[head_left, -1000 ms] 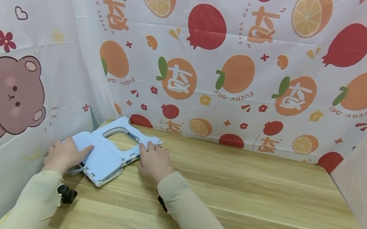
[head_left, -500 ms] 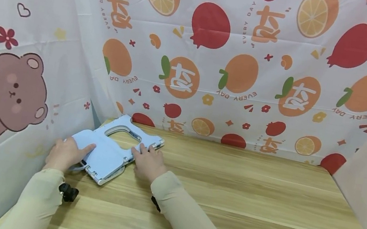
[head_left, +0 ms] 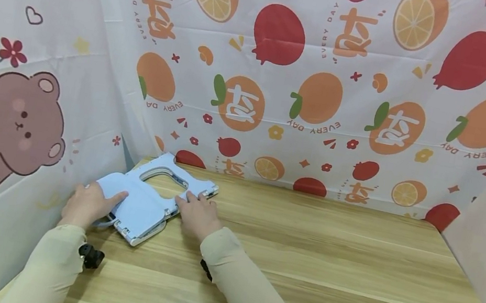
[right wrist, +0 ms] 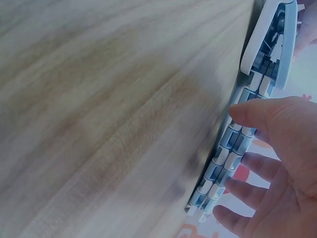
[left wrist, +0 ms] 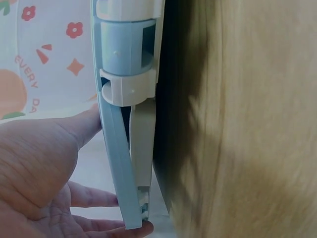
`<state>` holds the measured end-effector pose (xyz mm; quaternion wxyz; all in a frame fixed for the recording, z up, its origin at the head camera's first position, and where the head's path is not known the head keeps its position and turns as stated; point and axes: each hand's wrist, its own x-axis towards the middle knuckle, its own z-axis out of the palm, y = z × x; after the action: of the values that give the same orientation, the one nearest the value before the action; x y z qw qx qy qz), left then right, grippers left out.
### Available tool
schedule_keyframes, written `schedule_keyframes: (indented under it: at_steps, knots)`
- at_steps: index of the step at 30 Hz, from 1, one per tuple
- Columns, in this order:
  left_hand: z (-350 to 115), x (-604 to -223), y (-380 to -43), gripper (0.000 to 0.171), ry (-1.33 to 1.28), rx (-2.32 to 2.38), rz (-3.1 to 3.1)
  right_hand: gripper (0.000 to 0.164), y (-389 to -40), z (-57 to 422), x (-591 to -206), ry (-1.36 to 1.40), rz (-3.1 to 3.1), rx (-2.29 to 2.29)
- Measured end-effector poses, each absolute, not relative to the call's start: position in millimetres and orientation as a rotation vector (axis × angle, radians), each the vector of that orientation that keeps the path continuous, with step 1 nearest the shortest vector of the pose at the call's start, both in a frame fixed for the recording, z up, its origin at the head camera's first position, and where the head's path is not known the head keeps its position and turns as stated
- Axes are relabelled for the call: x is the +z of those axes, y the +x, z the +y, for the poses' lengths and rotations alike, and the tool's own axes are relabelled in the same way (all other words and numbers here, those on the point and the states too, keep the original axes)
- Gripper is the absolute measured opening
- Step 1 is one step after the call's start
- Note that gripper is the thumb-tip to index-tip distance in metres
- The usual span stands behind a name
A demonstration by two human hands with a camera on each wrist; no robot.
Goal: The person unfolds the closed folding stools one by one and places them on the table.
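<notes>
- Folding stool [head_left: 139,206], light blue with white parts, lying flat on the left side of my wooden tabletop [head_left: 349,263], with its far end up near the back corner where the curtains meet.
- Got both hands on it. My left hand [head_left: 87,203] grips the outer end: thumb stretched across the smooth blue panel [left wrist: 121,163], the other fingers curled over the far edge. In the left wrist view one fingertip pokes out right past the end of that panel.
- My right hand [head_left: 199,216] holds the long near edge, thumb against the hinge row [right wrist: 228,140], the rest of the fingers bent over onto the top side. So yeah, gripping with both.
- From the left wrist, you can see a thin wedge-shaped gap between the blue panel and the white piece [left wrist: 143,144] next to it, so those two layers don't sit quite flush.
- Big rounded cutout toward the far end, wood showing through it. There's also a pale curved bit [head_left: 103,224] sticking out just beside my left hand.
- Around me: beige sleeves [head_left: 246,284], a black gadget [head_left: 91,256] on my left wrist, a fruit-print curtain [head_left: 280,96] across the back, and a bear-print curtain [head_left: 2,134] on the left.
</notes>
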<state>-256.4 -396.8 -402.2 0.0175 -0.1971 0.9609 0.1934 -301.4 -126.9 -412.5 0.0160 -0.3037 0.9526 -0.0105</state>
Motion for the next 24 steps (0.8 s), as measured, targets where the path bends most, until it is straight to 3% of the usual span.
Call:
schedule_keyframes:
  at_steps: [13,24]
  knots:
    - [-386,-405,-256,0.104,-0.585,0.59,3.0,0.051,-300,-116,-416,-0.947,2.997,-0.008]
    - [-374,-408,-255,0.103,-0.501,0.524,3.064,0.058,-296,-98,-423,-0.969,3.024,0.004]
